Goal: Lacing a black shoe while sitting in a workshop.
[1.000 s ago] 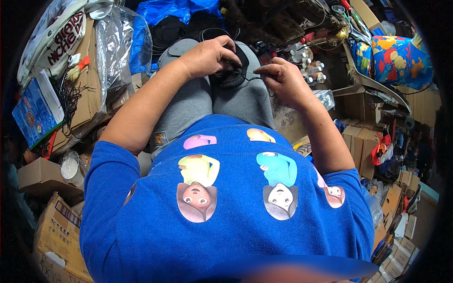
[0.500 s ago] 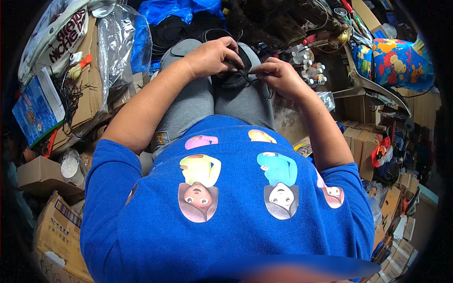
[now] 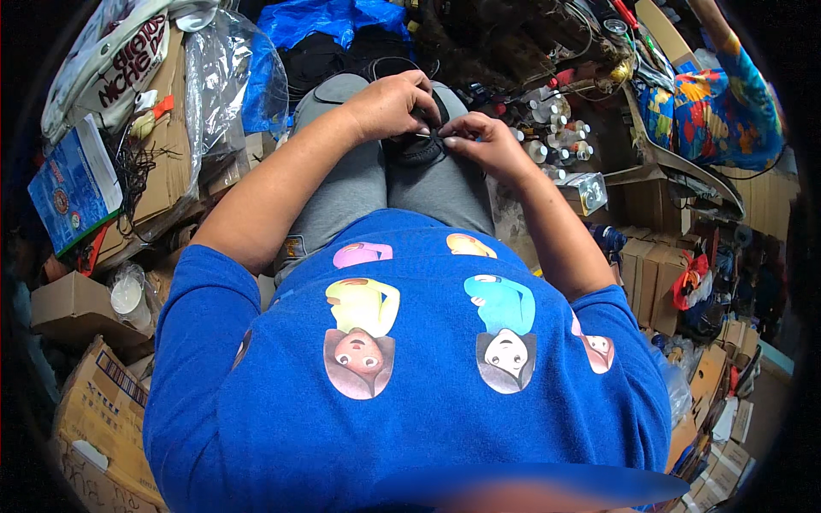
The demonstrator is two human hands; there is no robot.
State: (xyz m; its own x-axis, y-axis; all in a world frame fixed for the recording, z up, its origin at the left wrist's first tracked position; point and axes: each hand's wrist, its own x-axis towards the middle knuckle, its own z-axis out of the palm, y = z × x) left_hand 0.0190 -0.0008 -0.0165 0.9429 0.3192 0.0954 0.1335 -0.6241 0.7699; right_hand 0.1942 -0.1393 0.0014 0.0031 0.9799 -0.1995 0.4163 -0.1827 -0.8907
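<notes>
A black shoe [image 3: 416, 156] with a rounded toe rests on my lap, between the thighs of my grey trousers [image 3: 342, 188]. From the left, my left hand [image 3: 393, 104] grips its upper part with curled fingers. My right hand [image 3: 481, 144] has thumb and forefinger pinched at the shoe's right side, on what looks like its thin black cord. The fingertips of both hands nearly meet over the shoe. A tiny pale, thin thing shows between them, too small to name.
Several small bottles [image 3: 556, 128] stand beyond my right hand. A person in bright patterned clothing [image 3: 718, 115] is at the far right. Clear plastic [image 3: 218, 85] and cardboard lie to the left, near a blue book [image 3: 75, 188]. Cardboard boxes [image 3: 654, 269] are stacked at the right.
My right hand has moved left, in against the shoe and close to my left hand, which stays where it was. At the far right, the other person's arm has come into view.
</notes>
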